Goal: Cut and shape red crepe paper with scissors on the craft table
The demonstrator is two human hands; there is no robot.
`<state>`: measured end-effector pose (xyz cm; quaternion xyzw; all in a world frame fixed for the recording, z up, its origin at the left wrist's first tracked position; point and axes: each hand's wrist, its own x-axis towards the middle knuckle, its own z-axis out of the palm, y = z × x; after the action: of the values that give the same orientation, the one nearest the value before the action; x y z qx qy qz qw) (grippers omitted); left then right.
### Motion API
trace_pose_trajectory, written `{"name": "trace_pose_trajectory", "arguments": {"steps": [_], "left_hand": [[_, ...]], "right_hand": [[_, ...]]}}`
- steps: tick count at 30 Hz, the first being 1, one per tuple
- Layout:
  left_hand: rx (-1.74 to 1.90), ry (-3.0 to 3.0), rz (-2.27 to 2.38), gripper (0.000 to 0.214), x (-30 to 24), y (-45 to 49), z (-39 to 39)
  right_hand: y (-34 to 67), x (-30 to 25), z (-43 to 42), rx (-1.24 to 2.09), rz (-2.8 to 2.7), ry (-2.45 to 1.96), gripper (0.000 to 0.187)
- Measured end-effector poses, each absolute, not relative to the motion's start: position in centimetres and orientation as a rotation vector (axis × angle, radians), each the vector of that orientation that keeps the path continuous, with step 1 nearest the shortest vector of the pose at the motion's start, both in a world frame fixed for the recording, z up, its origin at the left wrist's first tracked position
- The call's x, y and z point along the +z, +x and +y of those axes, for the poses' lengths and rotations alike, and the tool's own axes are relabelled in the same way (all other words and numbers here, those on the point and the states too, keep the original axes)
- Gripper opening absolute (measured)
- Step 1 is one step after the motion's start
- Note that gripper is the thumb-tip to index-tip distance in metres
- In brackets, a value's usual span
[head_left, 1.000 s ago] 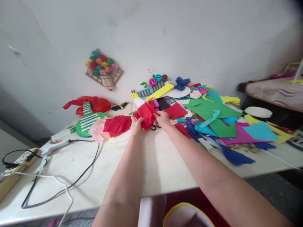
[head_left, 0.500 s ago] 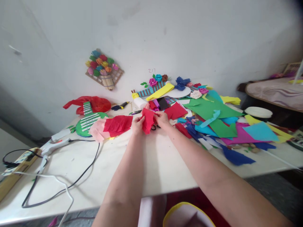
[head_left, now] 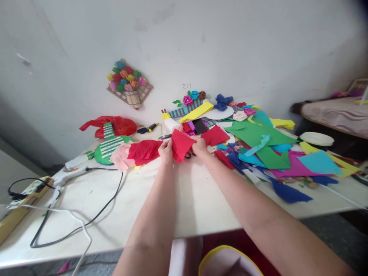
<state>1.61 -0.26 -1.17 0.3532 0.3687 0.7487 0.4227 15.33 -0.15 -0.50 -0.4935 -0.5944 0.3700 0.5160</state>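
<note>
A piece of red crepe paper [head_left: 181,146] is stretched between my two hands above the table. My left hand [head_left: 166,151] pinches its left edge. On the opposite side my right hand [head_left: 199,145] grips the right edge, its fingertips partly hidden. Scissor handles [head_left: 188,155] peek out just under the paper. Left of my hands lie a red crepe sheet [head_left: 145,150] and a pale pink one [head_left: 121,156], beside a green guitar-shaped craft [head_left: 112,147] with white strips. Another red sheet [head_left: 215,135] rests right of my right hand.
A glue gun [head_left: 67,175] with a looping black cord lies at the left by a power strip [head_left: 25,199]. Green sheets [head_left: 258,134] and other coloured scraps cover the right side. Pliers [head_left: 147,129] lie near the wall, below a hanging flower craft [head_left: 129,84].
The red paper now spreads wider and flatter between my hands, its right corner pulled out to the right. The whole view has shifted slightly.
</note>
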Motion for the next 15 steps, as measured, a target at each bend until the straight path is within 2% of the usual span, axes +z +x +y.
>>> {"name": "trace_pose_trajectory", "arguments": {"steps": [7,15], "left_hand": [[2.064,0.837,1.156,0.024,-0.7,0.6,-0.1],[2.241,0.561,1.721,0.022,-0.5,-2.2,-0.6]], "right_hand": [[15.0,-0.5,-0.2,0.821,-1.282,-1.229,0.020],[15.6,-1.3,0.2,0.721,-1.308,-1.366,0.021]]}}
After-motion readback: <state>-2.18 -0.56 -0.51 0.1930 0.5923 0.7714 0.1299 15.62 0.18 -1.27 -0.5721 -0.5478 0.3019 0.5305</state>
